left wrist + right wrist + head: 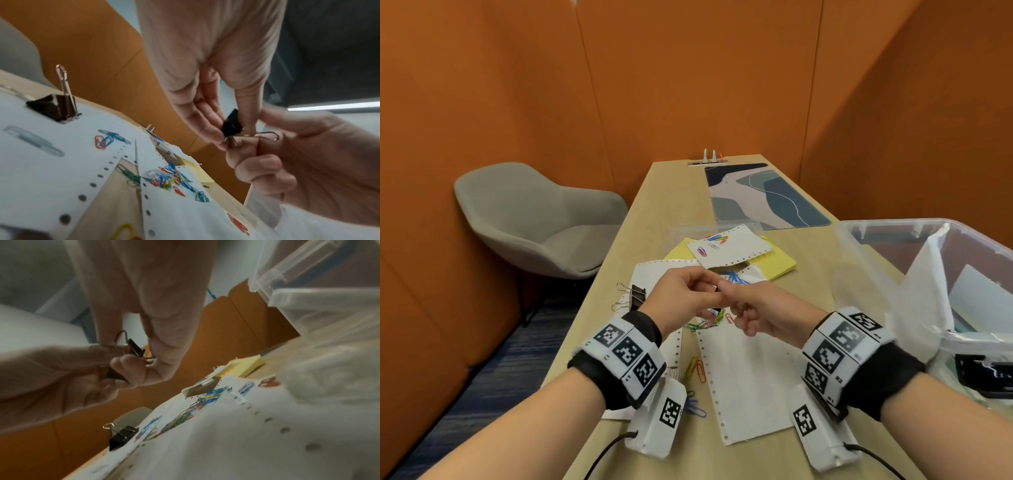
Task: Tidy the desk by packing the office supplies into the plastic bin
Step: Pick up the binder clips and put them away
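Note:
My two hands meet above the papers in the middle of the desk. Between them is a small black binder clip. My left hand pinches its black body. My right hand grips its wire handles, with the other fingers curled below. The head view hides the clip behind my fingers. The right wrist view shows the same clip between both hands. The clear plastic bin stands at my right, with a white bag and papers inside.
A second black binder clip sits on a perforated sheet at the left. Several coloured paper clips lie scattered over the white sheets. A yellow sticky pad lies further back, then a desk mat. A grey chair stands to the left.

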Action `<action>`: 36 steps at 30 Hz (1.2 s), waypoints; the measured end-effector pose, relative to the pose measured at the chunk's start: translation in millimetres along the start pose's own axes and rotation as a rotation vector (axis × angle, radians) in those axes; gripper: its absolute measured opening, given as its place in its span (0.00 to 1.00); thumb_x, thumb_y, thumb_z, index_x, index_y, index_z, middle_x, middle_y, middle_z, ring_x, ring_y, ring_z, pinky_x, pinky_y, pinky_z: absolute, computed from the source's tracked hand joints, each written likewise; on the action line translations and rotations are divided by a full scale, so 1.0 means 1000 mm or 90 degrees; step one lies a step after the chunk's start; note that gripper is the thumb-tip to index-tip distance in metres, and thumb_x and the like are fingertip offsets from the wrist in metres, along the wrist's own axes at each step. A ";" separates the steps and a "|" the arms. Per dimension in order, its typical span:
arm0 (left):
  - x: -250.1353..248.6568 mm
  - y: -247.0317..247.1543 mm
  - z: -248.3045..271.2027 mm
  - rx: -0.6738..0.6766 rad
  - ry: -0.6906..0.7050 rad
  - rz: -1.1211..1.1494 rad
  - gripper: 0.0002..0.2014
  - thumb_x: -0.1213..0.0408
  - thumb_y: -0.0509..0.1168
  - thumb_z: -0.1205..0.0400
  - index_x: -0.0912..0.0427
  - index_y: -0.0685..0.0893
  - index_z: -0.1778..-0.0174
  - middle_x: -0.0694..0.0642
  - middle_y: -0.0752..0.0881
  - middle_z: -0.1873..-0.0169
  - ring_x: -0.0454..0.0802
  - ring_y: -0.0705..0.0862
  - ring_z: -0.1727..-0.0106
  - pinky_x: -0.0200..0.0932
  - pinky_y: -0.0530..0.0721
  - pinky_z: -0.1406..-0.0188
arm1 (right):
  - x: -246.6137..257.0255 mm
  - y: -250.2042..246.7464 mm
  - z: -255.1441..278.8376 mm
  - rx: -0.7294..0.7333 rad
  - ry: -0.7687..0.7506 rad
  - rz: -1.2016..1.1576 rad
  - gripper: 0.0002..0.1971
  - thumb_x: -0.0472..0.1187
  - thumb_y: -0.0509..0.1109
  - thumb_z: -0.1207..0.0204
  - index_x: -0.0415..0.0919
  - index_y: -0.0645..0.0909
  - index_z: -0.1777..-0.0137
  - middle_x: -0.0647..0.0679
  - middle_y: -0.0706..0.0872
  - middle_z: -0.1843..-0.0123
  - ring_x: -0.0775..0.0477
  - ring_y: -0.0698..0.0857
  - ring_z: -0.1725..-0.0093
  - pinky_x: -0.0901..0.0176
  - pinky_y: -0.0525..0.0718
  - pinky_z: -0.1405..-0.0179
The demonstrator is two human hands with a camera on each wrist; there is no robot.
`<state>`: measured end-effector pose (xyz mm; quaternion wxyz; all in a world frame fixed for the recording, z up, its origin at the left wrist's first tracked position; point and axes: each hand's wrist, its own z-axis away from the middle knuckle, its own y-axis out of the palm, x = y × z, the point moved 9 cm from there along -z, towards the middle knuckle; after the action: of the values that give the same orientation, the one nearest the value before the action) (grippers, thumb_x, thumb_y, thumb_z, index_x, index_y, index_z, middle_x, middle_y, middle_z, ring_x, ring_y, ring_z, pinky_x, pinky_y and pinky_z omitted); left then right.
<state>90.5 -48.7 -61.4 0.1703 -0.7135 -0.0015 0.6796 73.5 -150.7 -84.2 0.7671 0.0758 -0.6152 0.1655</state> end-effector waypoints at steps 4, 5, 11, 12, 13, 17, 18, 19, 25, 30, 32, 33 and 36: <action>0.003 -0.003 -0.001 -0.008 0.005 -0.039 0.10 0.73 0.74 0.28 0.67 0.86 0.52 0.58 0.86 0.65 0.48 0.87 0.66 0.34 0.86 0.68 | 0.000 -0.001 0.000 -0.006 -0.018 0.112 0.12 0.38 0.57 0.17 0.32 0.77 0.57 0.42 0.77 0.69 0.51 0.74 0.74 0.68 0.71 0.76; 0.006 -0.004 -0.002 0.000 -0.012 -0.013 0.10 0.75 0.72 0.26 0.69 0.86 0.50 0.59 0.87 0.64 0.49 0.87 0.65 0.34 0.87 0.67 | 0.002 -0.001 0.001 -0.010 -0.024 0.129 0.13 0.36 0.56 0.17 0.34 0.77 0.61 0.43 0.78 0.70 0.52 0.74 0.75 0.69 0.72 0.76; 0.013 -0.003 0.004 0.112 -0.129 0.302 0.11 0.77 0.57 0.18 0.70 0.82 0.46 0.56 0.90 0.67 0.47 0.90 0.67 0.38 0.90 0.62 | 0.027 -0.011 0.005 -0.092 -0.151 0.011 0.14 0.33 0.61 0.18 0.39 0.78 0.66 0.44 0.78 0.71 0.61 0.80 0.83 0.74 0.76 0.82; 0.011 -0.004 0.005 0.124 -0.128 0.300 0.11 0.75 0.57 0.18 0.68 0.83 0.45 0.55 0.90 0.65 0.47 0.90 0.65 0.38 0.90 0.61 | 0.027 -0.012 0.004 -0.110 -0.158 -0.013 0.13 0.34 0.62 0.19 0.38 0.78 0.66 0.43 0.78 0.71 0.61 0.81 0.82 0.74 0.78 0.81; 0.009 -0.006 0.005 0.123 -0.125 0.269 0.12 0.73 0.58 0.17 0.66 0.83 0.43 0.55 0.90 0.61 0.46 0.89 0.62 0.40 0.90 0.59 | 0.025 -0.015 0.002 -0.131 -0.157 -0.030 0.12 0.35 0.64 0.20 0.38 0.78 0.65 0.42 0.79 0.70 0.60 0.82 0.81 0.74 0.80 0.79; 0.004 -0.058 -0.013 -0.066 -0.074 -0.193 0.18 0.51 0.64 0.20 0.58 0.83 0.40 0.53 0.87 0.46 0.48 0.85 0.48 0.41 0.83 0.54 | 0.014 -0.032 -0.003 -0.224 -0.127 -0.046 0.11 0.44 0.67 0.22 0.35 0.77 0.58 0.46 0.84 0.69 0.59 0.83 0.72 0.68 0.84 0.64; 0.002 -0.078 -0.017 -0.145 -0.072 -0.335 0.19 0.49 0.65 0.21 0.58 0.83 0.40 0.53 0.86 0.45 0.50 0.84 0.44 0.43 0.81 0.50 | 0.012 -0.035 -0.002 -0.238 -0.123 -0.057 0.11 0.45 0.66 0.22 0.35 0.77 0.56 0.47 0.84 0.69 0.59 0.83 0.72 0.69 0.83 0.65; 0.004 -0.095 -0.020 -0.199 -0.095 -0.476 0.20 0.49 0.64 0.21 0.60 0.82 0.40 0.55 0.85 0.43 0.53 0.82 0.40 0.45 0.78 0.44 | 0.012 -0.037 -0.002 -0.244 -0.121 -0.073 0.11 0.45 0.66 0.21 0.35 0.77 0.54 0.48 0.84 0.67 0.59 0.83 0.71 0.70 0.83 0.66; 0.063 -0.121 -0.031 -0.159 -0.287 -0.662 0.21 0.54 0.60 0.18 0.70 0.81 0.42 0.66 0.85 0.43 0.62 0.82 0.44 0.44 0.78 0.49 | 0.006 -0.031 0.004 -0.197 -0.066 -0.244 0.07 0.35 0.64 0.20 0.38 0.70 0.59 0.40 0.87 0.66 0.44 0.88 0.70 0.55 0.88 0.63; 0.061 -0.128 -0.033 -0.231 -0.239 -0.441 0.08 0.72 0.64 0.23 0.73 0.85 0.56 0.67 0.88 0.57 0.62 0.87 0.55 0.51 0.87 0.48 | 0.006 -0.026 0.003 -0.186 -0.047 -0.234 0.07 0.32 0.64 0.20 0.37 0.68 0.58 0.42 0.77 0.73 0.50 0.79 0.79 0.55 0.84 0.69; 0.046 -0.118 -0.030 -0.219 -0.205 -0.255 0.03 0.76 0.65 0.24 0.71 0.84 0.63 0.70 0.86 0.60 0.62 0.86 0.61 0.50 0.89 0.54 | 0.007 -0.022 0.003 -0.167 -0.044 -0.232 0.05 0.34 0.66 0.21 0.35 0.71 0.52 0.43 0.77 0.68 0.51 0.78 0.77 0.60 0.83 0.74; 0.036 -0.109 -0.027 -0.195 -0.190 -0.134 0.03 0.78 0.65 0.24 0.71 0.83 0.63 0.70 0.84 0.62 0.58 0.84 0.65 0.45 0.90 0.60 | 0.007 -0.021 0.003 -0.155 -0.044 -0.233 0.06 0.36 0.68 0.22 0.35 0.74 0.51 0.43 0.79 0.65 0.52 0.78 0.77 0.62 0.83 0.74; 0.006 -0.060 -0.015 -0.035 -0.191 0.196 0.06 0.78 0.61 0.20 0.72 0.83 0.55 0.59 0.86 0.69 0.45 0.84 0.73 0.29 0.87 0.72 | 0.011 -0.012 0.003 -0.094 -0.054 -0.222 0.09 0.42 0.68 0.23 0.38 0.79 0.46 0.43 0.84 0.50 0.55 0.82 0.78 0.63 0.84 0.70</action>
<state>119.6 5.2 -51.9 0.0426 -0.6007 0.0639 0.7957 77.2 -160.6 -72.1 0.7611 0.1316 -0.6349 -0.0184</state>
